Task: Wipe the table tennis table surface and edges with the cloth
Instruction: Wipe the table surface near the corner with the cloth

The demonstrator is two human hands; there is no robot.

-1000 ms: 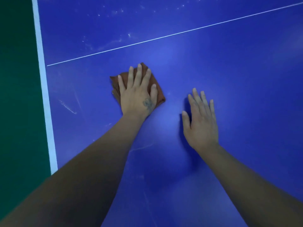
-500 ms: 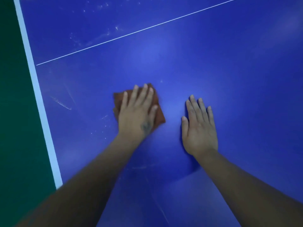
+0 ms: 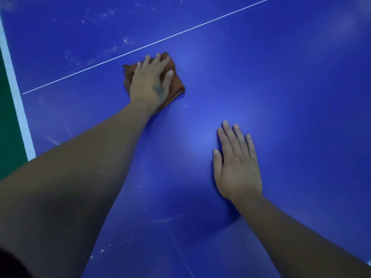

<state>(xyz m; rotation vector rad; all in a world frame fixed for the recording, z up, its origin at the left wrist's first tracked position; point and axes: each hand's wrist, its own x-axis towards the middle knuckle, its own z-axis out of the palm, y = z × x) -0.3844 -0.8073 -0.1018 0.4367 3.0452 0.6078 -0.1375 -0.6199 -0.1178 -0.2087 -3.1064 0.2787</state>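
Cloth (image 3: 176, 83) farther forward, half-hidden under left hand (image 3: 149, 83)

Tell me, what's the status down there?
Left hand flat on brown cloth, beside the thin white line. Right hand flat on blue table. Nothing in the way.

One table tennis table (image 3: 281, 97), blue. One folded brown cloth (image 3: 176, 85) on it. Two bare hands: one left hand (image 3: 150, 83) flat on the cloth, one right hand (image 3: 236, 163) flat on the bare surface. One thin white centre line (image 3: 200, 27) and one broad white edge line (image 3: 18, 101) painted on the table. Many small whitish smudges, too many and too faint for a count.
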